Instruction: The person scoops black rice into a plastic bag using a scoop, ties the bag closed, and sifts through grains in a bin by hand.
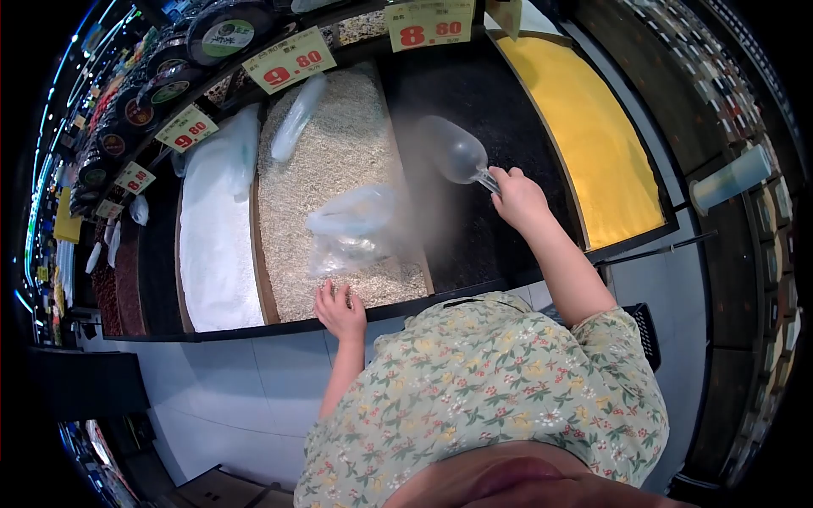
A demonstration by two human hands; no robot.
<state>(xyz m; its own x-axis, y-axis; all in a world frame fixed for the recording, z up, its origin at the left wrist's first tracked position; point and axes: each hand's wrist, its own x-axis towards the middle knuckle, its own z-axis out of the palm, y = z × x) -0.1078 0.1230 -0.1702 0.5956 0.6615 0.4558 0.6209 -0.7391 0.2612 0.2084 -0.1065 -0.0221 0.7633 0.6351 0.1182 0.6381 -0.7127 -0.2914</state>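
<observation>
Over the black grain (461, 245), a clear scoop (461, 152) sits right of the bin's middle divider (402, 161). Bowl points to the far left, handle back to the near right; long axis slants across the bin. Whether the bowl touches the grain, cannot tell.

Right hand (518, 201): fingers closed round the end of the scoop's handle, forearm reaching in over the front rim (474, 289). Left hand (340, 311): grasping nothing, fingers a little spread, at the near edge of the pale grain (339, 161), just beside a clear bag (347, 233). Contact with the bag, cannot tell.

Edges: middle divider runs front to back on the scoop's left, pale grain beyond it. Right divider (555, 148) stands past the scoop and hand, yellow grain (593, 140) on its far side. Price cards (429, 24) line the back, well apart from the bowl. Front rim lies close to the person's shirt (508, 372).

Open room: black surface behind the bowl toward the cards, also between the scoop and the front rim. Toward the left, a grey haze blurs the divider; detail poor. Second bag (298, 118) lies farther back on the pale grain.
</observation>
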